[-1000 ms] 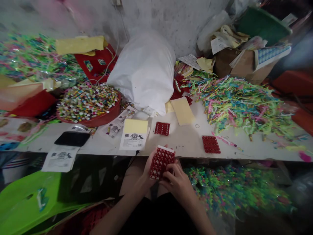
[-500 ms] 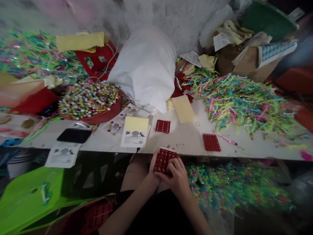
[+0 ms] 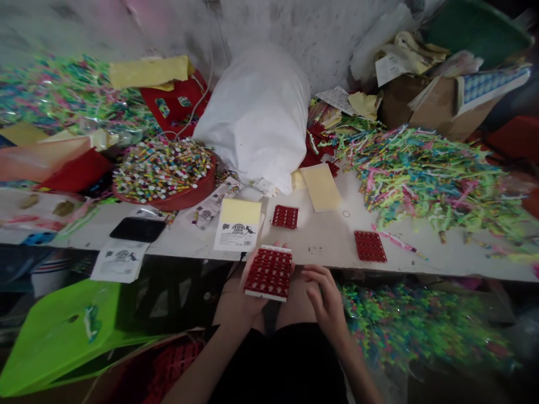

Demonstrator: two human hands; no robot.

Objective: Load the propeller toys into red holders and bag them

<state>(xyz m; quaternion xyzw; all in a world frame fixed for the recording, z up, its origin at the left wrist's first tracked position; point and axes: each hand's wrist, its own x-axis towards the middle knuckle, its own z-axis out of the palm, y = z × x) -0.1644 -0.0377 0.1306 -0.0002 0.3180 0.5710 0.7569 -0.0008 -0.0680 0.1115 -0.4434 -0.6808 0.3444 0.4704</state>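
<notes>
My left hand [image 3: 255, 304] holds a red perforated plastic panel [image 3: 268, 271] from below, above my lap at the table's front edge. White strips show along the panel's top and bottom edges; what they belong to I cannot make out. My right hand [image 3: 325, 294] is apart from it on the right, fingers spread and slightly curled, with nothing in them. On the table beyond lie two similar red panels, one in the middle [image 3: 285, 216] and one farther right [image 3: 370, 246]. Left of the middle one is a yellow-and-white printed card stack [image 3: 238, 225].
A red basin [image 3: 202, 193] full of small colourful pieces stands left of a big white sack [image 3: 256, 112]. Colourful strips [image 3: 429, 174] are heaped at right. A black phone [image 3: 138, 229] lies near the front edge. A green stool [image 3: 63, 331] is at lower left.
My right hand has left the panel and moved right, its fingers opening. My left hand now holds the panel alone, slightly farther left and turned flatter to view.
</notes>
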